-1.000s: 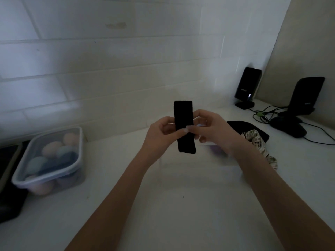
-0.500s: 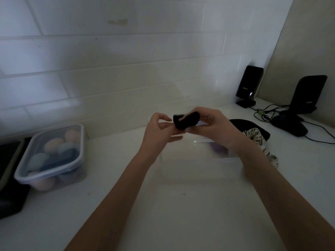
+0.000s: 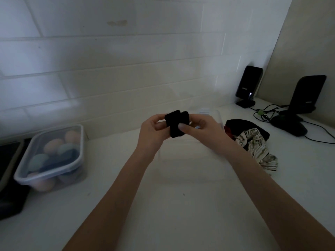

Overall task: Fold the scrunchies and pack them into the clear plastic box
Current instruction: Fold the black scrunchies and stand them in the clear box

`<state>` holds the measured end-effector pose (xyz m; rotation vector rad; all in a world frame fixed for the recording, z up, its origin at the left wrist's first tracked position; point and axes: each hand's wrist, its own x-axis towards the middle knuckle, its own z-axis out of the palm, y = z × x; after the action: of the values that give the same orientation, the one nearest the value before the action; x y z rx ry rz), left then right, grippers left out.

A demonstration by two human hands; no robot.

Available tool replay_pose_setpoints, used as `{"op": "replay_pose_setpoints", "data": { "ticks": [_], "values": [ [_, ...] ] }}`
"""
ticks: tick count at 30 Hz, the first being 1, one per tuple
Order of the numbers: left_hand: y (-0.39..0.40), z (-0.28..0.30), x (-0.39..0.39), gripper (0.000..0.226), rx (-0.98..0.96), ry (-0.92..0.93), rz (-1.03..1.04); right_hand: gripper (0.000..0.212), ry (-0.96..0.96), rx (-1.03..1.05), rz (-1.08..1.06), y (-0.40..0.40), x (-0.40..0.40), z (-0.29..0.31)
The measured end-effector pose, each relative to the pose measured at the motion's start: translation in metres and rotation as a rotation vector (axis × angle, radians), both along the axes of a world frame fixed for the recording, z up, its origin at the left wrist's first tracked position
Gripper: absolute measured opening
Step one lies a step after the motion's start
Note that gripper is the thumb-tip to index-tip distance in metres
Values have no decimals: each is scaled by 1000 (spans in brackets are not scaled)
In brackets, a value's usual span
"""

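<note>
Head view: black scrunchie (image 3: 177, 124) folded into a thick pad, held in the air above the clear box (image 3: 195, 160); left hand (image 3: 154, 131) pinches its left edge, right hand (image 3: 201, 129) pinches its right, thumb on front; scrunchie pile (image 3: 253, 142) right of the box; lidded tub (image 3: 50, 156) well left.
</note>
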<state>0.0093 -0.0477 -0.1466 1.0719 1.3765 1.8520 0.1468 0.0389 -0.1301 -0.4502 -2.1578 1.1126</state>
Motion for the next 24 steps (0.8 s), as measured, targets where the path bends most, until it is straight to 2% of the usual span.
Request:
{"op": "replay_pose_setpoints", "data": {
  "ticks": [5,7,10,16,18,24],
  "values": [
    [1,-1,4,25,13,42,-31,37,2,-89,-81,1,-6,-4],
    [2,-1,6,20,9,37,-56,37,11,-129,-91,2,-5,-4],
    [0,0,6,16,0,15,-86,26,14,-137,-140,5,-4,-5],
    [-1,4,6,20,-34,-2,-114,38,18,-183,-127,2,-1,-1],
    [-2,3,6,8,-25,89,-88,31,26,-151,-87,-1,0,3],
    [-5,4,2,15,-59,211,-68,8,47,-302,-15,1,6,8]
  ]
}}
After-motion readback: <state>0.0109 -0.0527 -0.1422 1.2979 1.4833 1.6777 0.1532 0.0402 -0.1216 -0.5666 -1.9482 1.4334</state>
